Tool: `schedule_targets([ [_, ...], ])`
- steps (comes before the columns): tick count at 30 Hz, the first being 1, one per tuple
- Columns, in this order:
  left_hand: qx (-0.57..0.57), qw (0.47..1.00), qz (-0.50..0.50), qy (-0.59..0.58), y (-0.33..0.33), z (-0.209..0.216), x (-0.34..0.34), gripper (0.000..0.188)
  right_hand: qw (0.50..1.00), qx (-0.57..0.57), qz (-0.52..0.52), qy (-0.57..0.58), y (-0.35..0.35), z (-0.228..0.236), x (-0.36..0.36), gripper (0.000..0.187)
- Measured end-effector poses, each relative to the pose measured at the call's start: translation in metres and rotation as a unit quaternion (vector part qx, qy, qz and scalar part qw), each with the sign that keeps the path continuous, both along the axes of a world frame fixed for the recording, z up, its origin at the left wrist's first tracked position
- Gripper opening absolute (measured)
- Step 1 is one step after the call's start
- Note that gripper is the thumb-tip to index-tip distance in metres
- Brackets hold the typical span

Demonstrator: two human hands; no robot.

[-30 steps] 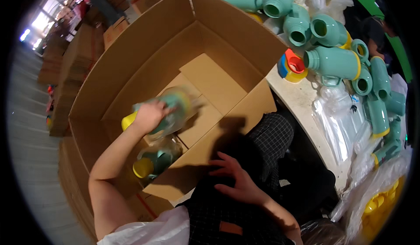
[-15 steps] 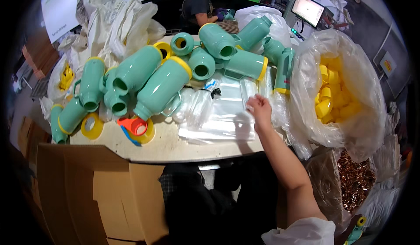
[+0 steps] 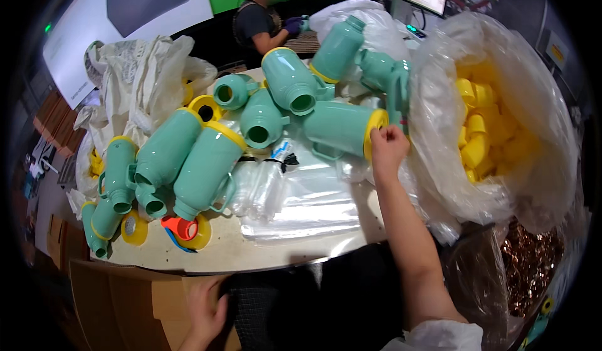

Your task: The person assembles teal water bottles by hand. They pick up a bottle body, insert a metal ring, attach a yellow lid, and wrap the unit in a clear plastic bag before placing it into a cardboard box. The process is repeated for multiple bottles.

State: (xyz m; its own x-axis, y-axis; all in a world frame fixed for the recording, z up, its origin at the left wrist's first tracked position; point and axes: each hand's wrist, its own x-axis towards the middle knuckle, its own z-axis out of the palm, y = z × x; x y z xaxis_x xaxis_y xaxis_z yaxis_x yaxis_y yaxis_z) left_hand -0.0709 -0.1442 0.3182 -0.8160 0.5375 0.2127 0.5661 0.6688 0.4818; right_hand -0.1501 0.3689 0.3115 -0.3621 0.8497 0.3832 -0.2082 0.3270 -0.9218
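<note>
My right hand (image 3: 390,149) is reached out over the table with its fingers curled together. They overlap the yellow rim of a pale green flask body (image 3: 342,126) lying on its side; what they pinch, if anything, is hidden. Low in the picture, my left hand (image 3: 208,310) hangs at the cardboard box (image 3: 116,301), thumb apart from the fingers and nothing seen in it. Clear plastic bags (image 3: 307,207) lie flat on the table. Several more green flask bodies with handles and yellow rims, such as this large one (image 3: 204,175), are heaped to the left and behind.
Yellow tape rolls (image 3: 133,229) and a red-orange tool (image 3: 180,227) lie near the table's front edge (image 3: 238,263). At the right stands a plastic sack (image 3: 433,144) of yellow parts (image 3: 480,125), above a bag of coppery pieces (image 3: 532,263). A person (image 3: 260,22) works behind the table.
My right hand has gone from above the plastic bags to the flask's yellow rim, its fingers curling in. My left hand has come into view at the box. The whole view has shifted.
</note>
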Motion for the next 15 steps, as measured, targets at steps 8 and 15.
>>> schedule_targets([
  [8,0.408,0.864,-0.082,-0.283,0.22,-0.016,0.01,0.045,0.974,0.129,-0.052,-0.181,-0.029,-0.032,0.067,0.064],
  [15,0.343,0.88,-0.085,-0.317,0.164,-0.021,0.058,0.035,0.975,0.126,-0.017,-0.184,-0.037,-0.003,0.046,0.046],
])
